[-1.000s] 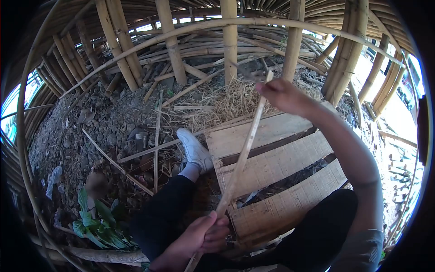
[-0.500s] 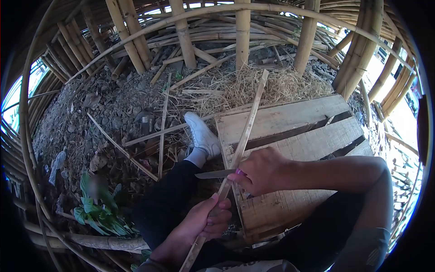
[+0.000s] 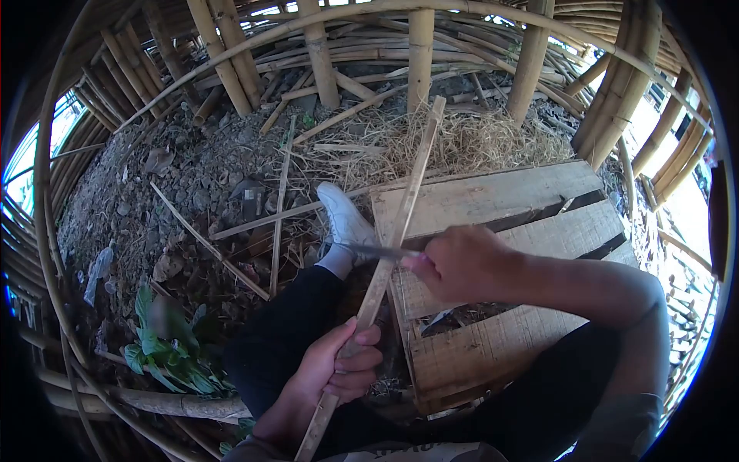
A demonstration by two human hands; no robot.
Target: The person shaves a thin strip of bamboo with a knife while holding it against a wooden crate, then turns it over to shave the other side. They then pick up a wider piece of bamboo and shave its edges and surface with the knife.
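A long, pale bamboo strip (image 3: 408, 200) slants from the lower middle up towards the straw. My left hand (image 3: 344, 363) is wrapped round its lower part. My right hand (image 3: 454, 264) grips the handle of a knife, of which a bit of pink shows. The knife blade (image 3: 373, 250) points left and lies across the strip, well above my left hand; it is slightly blurred. Beneath my right forearm is a wooden slatted crate (image 3: 493, 192), and the strip passes over its left edge.
My white shoe (image 3: 345, 219) rests on the stony ground left of the crate. Thin bamboo strips (image 3: 208, 239) lie further left, near a leafy green plant (image 3: 173, 350). Dry straw (image 3: 462, 142) is beyond the crate. Bamboo posts (image 3: 420, 61) and poles surround the spot.
My right hand and the knife have moved up along the strip, away from my left hand. The strip's top end has shifted slightly left and up.
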